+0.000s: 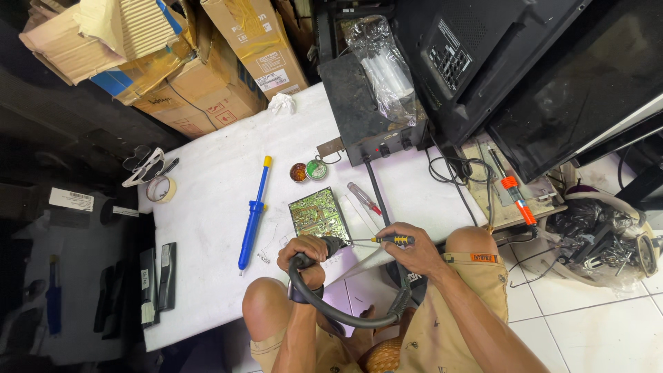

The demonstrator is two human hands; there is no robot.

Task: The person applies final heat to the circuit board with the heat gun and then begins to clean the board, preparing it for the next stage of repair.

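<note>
yellow-black screwdriver, thin steel shaft

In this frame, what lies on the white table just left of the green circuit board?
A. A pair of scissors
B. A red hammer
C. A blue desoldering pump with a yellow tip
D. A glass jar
C: the blue desoldering pump with its yellow end lies on the white table, left of the green circuit board.

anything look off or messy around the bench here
A crumpled white wad lies at the sheet's far edge, and torn, crushed cardboard boxes are heaped beyond it. A bin of tangled scrap parts sits on the floor.
</note>
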